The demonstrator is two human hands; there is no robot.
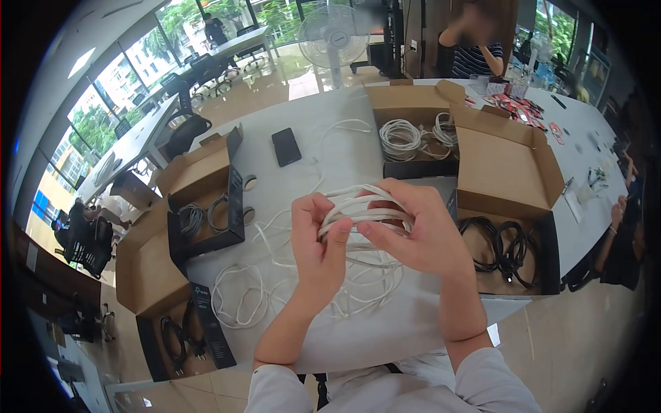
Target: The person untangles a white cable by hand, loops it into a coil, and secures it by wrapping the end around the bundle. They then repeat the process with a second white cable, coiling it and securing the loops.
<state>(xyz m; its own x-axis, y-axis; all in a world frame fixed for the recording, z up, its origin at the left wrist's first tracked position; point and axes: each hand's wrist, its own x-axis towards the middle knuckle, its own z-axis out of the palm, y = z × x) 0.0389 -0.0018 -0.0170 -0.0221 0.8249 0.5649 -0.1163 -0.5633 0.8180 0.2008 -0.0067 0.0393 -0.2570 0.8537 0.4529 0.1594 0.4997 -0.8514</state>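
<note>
Between my two hands is a coiled white cable [365, 204], held up over the table. My left hand [319, 241] is closed round the coil's left side, thumb up against the loops. On the other side my right hand [420, 224] grips the coil, its thumb and fingers wrapped over the strands. Below them, a loose tangle of white cable [372, 292] spreads on the table, partly hidden by my hands and forearms. A separate loop of white cable [241, 296] lies to the left of it.
Open boxes hold grey cables [193, 219], black cables at left [180, 341], white coils [401, 140] and black cables at right [502, 251]. A black phone-like slab [286, 146] lies on the white table [330, 113]. Another person [475, 51] sits beyond; a fan [336, 39] stands behind.
</note>
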